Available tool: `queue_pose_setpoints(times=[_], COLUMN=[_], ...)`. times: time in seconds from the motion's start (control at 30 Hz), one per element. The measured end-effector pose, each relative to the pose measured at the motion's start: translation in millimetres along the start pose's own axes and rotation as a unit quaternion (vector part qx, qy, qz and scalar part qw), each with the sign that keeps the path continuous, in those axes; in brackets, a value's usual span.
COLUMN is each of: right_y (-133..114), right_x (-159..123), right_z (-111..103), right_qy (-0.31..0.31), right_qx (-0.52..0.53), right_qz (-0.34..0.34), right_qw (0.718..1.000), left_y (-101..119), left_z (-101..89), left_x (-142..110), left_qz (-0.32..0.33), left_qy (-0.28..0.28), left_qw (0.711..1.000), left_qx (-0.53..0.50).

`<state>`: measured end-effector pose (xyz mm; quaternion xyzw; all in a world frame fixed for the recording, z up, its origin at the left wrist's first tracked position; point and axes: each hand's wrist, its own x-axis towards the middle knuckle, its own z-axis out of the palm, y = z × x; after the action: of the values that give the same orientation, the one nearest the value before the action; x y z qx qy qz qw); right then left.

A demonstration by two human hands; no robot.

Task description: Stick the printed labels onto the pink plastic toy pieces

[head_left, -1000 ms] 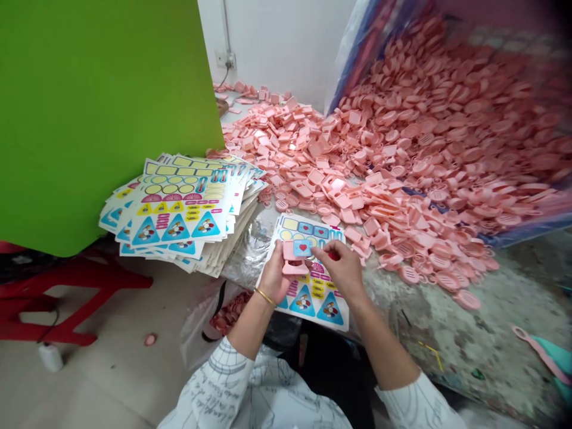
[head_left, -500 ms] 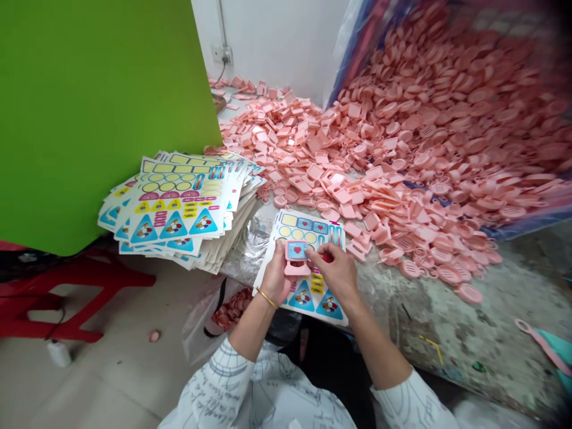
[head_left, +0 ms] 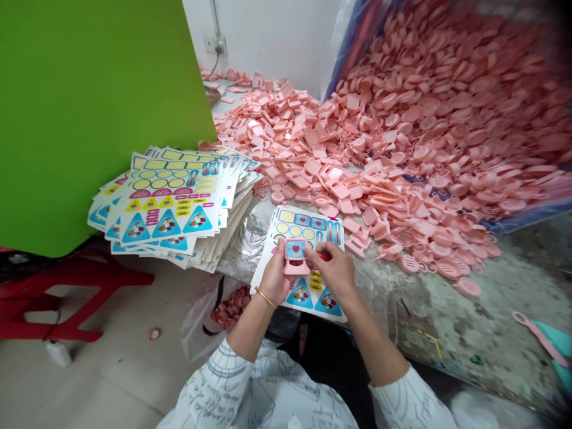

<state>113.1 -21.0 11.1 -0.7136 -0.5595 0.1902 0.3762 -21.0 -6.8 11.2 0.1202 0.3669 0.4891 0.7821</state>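
Observation:
My left hand (head_left: 274, 279) grips a pink plastic toy monitor (head_left: 295, 269) by its left side, with the thumb along the edge. A blue sticker with a red heart (head_left: 295, 249) covers the toy's screen face. My right hand (head_left: 336, 269) is closed, its thumb and index fingertips at the sticker's right edge. Part of a red object (head_left: 325, 257) shows between its fingers; its kind is hidden. Beneath both hands lies a sticker sheet (head_left: 328, 304), printed with blue triangles, circles and heart screens. One yellowish blank (head_left: 287, 217) shows in its top row.
A large heap of pink plastic toy parts (head_left: 308, 143) spreads from a tipped, lined crate (head_left: 527, 220). Stacked sticker sheets (head_left: 174, 208) stand left, beside a green panel (head_left: 102, 119). A red stool (head_left: 89, 292) is on the floor. A pink-handled piece (head_left: 538, 336) lies far right.
The view has shifted slightly, so the surroundings sit a little further left. Both hands keep nearly the same hold at the toy monitor, with the right fingertips still at the sticker's edge.

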Motion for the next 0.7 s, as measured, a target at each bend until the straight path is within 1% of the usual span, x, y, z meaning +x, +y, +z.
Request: queue_pose_setpoints(times=[0.13,0.23,0.3,0.4,0.47,0.5,0.57,0.6,0.67,0.7], right_y=[0.7,-1.0,-4.3,-11.6,-14.7,-14.3,-7.1,0.3,21.8,34.8], right_x=[-0.5,-3.9,-10.2,-26.8,-39.3,-44.3,-48.4,-46.4,-34.3,-25.2], right_z=[-1.5,-4.3,-5.6,-5.9,-7.4,-9.7,-19.1,-26.3,-44.1,-53.4], right_qy=[-0.005,-0.012,-0.015,-0.017,-0.015,-0.014,-0.007,0.003,0.035,0.056], right_qx=[0.003,-0.021,-0.053,-0.089,-0.093,-0.089,-0.078,-0.074,-0.079,-0.092], right_qz=[-0.001,-0.031,-0.066,-0.113,-0.127,-0.127,-0.115,-0.096,-0.029,0.021], right_qw=[1.000,0.999,0.996,0.990,0.988,0.988,0.990,0.993,0.996,0.994], left_y=[-0.2,-0.4,-1.6,-3.3,-1.7,0.3,6.3,9.7,15.5,17.5], left_z=[-0.4,-1.0,-2.3,-7.0,-11.4,-13.3,-16.2,-17.1,-20.2,-23.6], left_x=[-2.2,-5.2,-8.0,-13.0,-17.5,-20.8,-30.8,-38.1,-57.3,-68.3], left_qz=[0.041,0.055,0.067,0.107,0.127,0.121,0.087,0.065,0.032,0.024], left_qy=[-0.005,0.008,0.023,0.062,0.088,0.095,0.100,0.099,0.099,0.102], left_qw=[0.998,0.995,0.992,0.984,0.980,0.981,0.983,0.983,0.978,0.973], left_qx=[0.048,0.086,0.103,0.125,0.124,0.122,0.127,0.140,0.182,0.207])
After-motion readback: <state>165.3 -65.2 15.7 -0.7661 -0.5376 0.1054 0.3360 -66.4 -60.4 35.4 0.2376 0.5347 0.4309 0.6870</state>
